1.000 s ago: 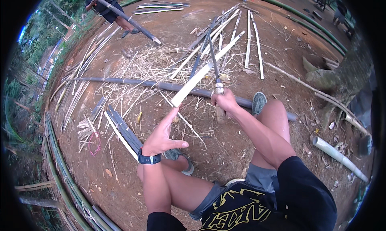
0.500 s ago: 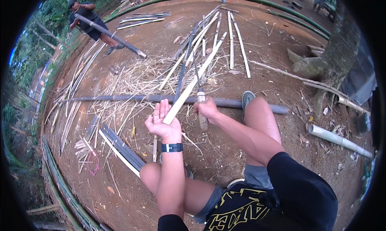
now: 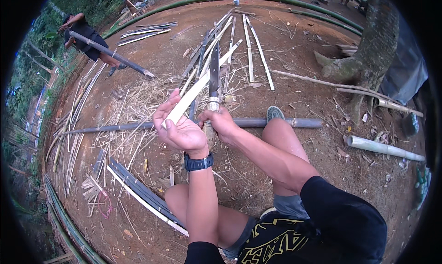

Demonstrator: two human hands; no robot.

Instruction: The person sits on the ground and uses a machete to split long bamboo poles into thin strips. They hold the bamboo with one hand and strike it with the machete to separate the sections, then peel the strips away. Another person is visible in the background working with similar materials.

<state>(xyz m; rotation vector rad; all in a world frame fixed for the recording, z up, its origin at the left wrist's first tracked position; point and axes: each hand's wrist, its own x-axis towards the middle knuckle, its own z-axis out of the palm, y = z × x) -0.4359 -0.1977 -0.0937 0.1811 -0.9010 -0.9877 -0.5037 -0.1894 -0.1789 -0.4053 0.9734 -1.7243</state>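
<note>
My left hand (image 3: 182, 133) holds a pale, split bamboo strip (image 3: 188, 100) near its close end. The thumb lies against the strip, and the fingers curve up beside and beneath it. The strip slants away to the upper right. In my right hand (image 3: 221, 123) is a machete by its light, cylindrical handle (image 3: 213, 106), the fingers wrapped round it. Its dark blade (image 3: 214, 71) points away from me, beside the strip and crossing its line in this view. Under both hands a long dark bamboo pole (image 3: 251, 122) lies across the ground.
Shavings (image 3: 142, 98) heap beyond the pole, with split strips (image 3: 248, 48) farther off. Dark bamboo slats (image 3: 142, 190) lie by my left knee. A person (image 3: 87, 38) at the far left holds a bamboo pole. At right are a tree trunk (image 3: 377, 48) and a cut bamboo length (image 3: 386, 147).
My left hand has turned and its thumb has come onto the strip. The machete has swung, now showing its blade broadside. Both hands sit slightly farther left in view, which has shifted too.
</note>
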